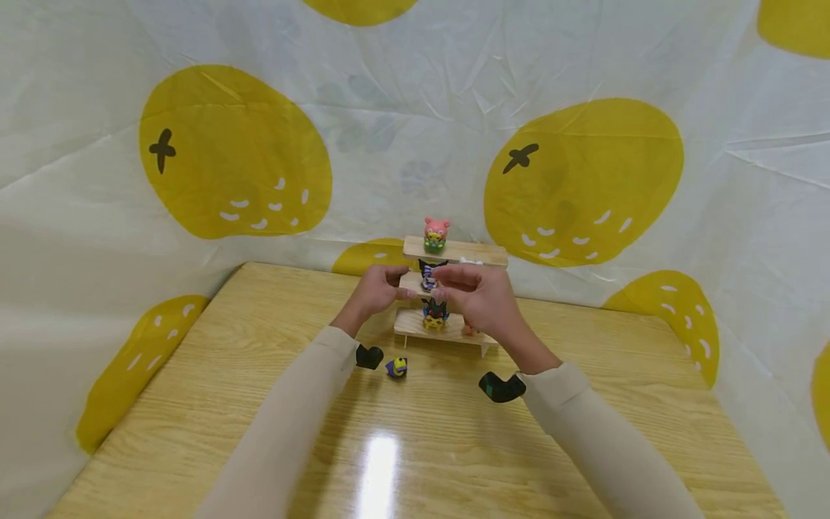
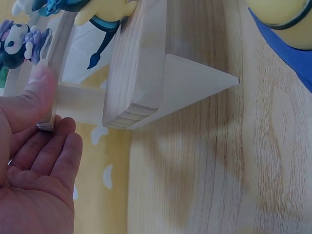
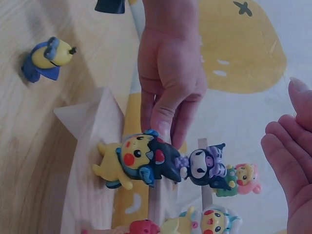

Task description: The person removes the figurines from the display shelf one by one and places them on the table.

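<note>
A three-tier wooden display shelf stands on the table. My left hand pinches the left end of its middle board, thumb on top and fingers underneath. On that board sits a black-and-purple figurine. My right hand is beside this figurine, its thumb and fingers apart with nothing between them in the right wrist view. A yellow figurine in a dark hood stands on the bottom board. On the top board is a pink-hooded figurine.
A yellow figurine with a blue cape lies on the wooden table in front of the shelf. More figurines, including a white-hooded one, stand on the shelf's right side, partly hidden. A patterned cloth hangs behind.
</note>
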`<state>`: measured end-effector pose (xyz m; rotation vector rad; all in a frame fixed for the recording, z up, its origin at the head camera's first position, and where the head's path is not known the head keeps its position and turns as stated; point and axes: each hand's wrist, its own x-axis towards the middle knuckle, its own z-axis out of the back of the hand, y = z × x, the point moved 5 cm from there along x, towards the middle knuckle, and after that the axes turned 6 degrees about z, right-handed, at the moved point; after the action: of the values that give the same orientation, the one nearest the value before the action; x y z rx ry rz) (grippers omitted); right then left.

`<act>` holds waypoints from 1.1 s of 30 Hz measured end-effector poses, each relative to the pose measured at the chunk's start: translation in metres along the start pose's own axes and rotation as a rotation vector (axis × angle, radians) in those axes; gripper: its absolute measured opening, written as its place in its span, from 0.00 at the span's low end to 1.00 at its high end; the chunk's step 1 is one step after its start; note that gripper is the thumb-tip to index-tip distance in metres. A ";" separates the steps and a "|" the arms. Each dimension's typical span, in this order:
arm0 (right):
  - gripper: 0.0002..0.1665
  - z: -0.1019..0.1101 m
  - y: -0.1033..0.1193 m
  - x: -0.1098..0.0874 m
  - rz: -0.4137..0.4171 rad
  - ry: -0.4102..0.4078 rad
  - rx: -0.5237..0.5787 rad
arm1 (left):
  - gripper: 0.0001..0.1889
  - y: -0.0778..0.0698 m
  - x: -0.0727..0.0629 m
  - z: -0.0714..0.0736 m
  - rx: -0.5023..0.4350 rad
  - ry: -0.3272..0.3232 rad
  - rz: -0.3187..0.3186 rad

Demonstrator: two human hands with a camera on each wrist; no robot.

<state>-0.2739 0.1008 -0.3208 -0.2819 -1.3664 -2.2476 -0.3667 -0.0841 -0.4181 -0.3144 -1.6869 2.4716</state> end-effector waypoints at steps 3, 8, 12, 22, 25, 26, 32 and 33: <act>0.16 0.002 0.000 0.003 0.006 -0.019 -0.017 | 0.34 0.001 0.000 -0.001 -0.008 0.005 -0.002; 0.16 0.005 -0.003 0.008 -0.001 -0.050 -0.053 | 0.34 0.001 0.000 -0.003 -0.013 0.018 -0.007; 0.16 0.007 -0.006 0.015 -0.003 -0.070 -0.056 | 0.34 0.001 -0.002 -0.001 -0.015 0.009 -0.007; 0.17 0.012 -0.014 0.025 -0.033 -0.114 -0.002 | 0.34 0.001 -0.004 -0.001 -0.011 0.013 0.000; 0.17 0.014 -0.017 0.028 -0.061 -0.119 0.005 | 0.34 0.001 -0.004 -0.001 -0.015 0.010 -0.004; 0.18 0.014 -0.018 0.029 -0.068 -0.120 0.001 | 0.34 0.001 -0.003 -0.001 -0.015 0.009 -0.005; 0.19 0.016 -0.023 0.037 -0.095 -0.140 -0.029 | 0.34 0.002 -0.002 0.000 -0.003 0.007 -0.007; 0.19 0.017 -0.023 0.038 -0.096 -0.142 -0.031 | 0.34 0.002 -0.002 0.000 -0.004 0.007 -0.007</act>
<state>-0.3194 0.1127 -0.3150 -0.4009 -1.4455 -2.3690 -0.3647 -0.0854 -0.4198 -0.3164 -1.6872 2.4595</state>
